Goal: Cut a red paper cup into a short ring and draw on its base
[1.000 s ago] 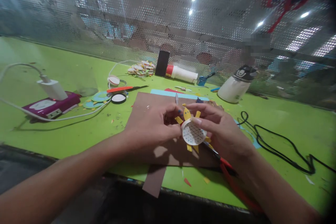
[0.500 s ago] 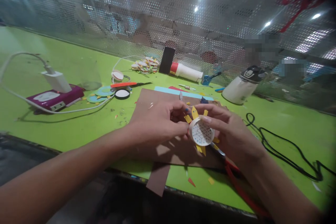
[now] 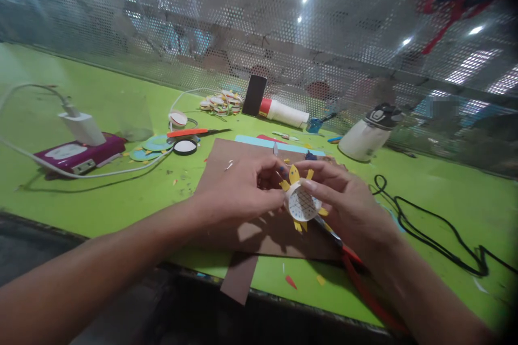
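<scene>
A small paper turtle [image 3: 303, 202], with a white patterned round shell and yellow head and limbs, is held over a brown board [image 3: 226, 159]. My right hand [image 3: 348, 199] grips its shell at the right, thumb on the top edge. At its left side is my left hand [image 3: 251, 188], fingers curled and thumb against the shell's rim; whether it pinches some small part there is hard to see. Scissors with red handles [image 3: 351, 256] lie under my right hand, blades beneath the turtle.
A purple power strip [image 3: 81, 155] with charger and white cable stands left. An orange cutter [image 3: 186, 133], a black round lid [image 3: 185, 146] and a phone [image 3: 254, 95] are beyond the hands. A white bottle [image 3: 364, 137] and black cable [image 3: 429, 226] are at right.
The view has shifted slightly, so things appear a little further left. The turtle is tilted slightly differently, still in my right hand, with my left hand beside it.
</scene>
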Motion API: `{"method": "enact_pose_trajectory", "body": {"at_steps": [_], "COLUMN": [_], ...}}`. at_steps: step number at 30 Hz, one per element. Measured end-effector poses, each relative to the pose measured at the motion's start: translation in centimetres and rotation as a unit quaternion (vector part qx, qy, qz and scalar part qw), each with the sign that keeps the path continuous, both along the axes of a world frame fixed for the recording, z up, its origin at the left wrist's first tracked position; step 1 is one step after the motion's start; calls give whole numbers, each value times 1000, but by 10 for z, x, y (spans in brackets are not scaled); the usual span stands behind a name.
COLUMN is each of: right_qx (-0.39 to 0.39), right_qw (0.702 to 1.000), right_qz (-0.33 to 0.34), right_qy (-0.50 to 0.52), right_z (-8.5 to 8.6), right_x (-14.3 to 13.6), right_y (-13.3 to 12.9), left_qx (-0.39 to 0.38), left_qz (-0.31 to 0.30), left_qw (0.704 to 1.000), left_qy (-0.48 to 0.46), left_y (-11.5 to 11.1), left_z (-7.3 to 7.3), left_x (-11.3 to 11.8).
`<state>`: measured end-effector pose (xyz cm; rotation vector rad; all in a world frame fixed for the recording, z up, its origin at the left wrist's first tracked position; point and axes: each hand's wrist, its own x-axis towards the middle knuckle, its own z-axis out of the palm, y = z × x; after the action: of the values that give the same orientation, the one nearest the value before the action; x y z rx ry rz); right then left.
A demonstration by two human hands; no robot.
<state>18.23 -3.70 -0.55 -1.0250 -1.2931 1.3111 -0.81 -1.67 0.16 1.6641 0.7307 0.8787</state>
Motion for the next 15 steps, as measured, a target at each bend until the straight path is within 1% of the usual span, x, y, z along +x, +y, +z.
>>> {"method": "enact_pose_trajectory", "body": {"at_steps": [5,8,15], "right_qx": [32,49,114], "right_qw": [999,999,993], "right_qz": [-2,-1,-12], "right_qy": [-2,6,-10], "right_z": [0,0,-1], "right_x": [-2,-5,-3], "right_y": [-2,-3,-6], "left_qx": [54,94,124], "left_qz": [22,37,36], "left_qw": [998,995,992], "left_qy": [11,18,-5], "left_y": [4,4,1], "left_z": [-10,-13,-8], "left_x": [-1,-1,1]}}
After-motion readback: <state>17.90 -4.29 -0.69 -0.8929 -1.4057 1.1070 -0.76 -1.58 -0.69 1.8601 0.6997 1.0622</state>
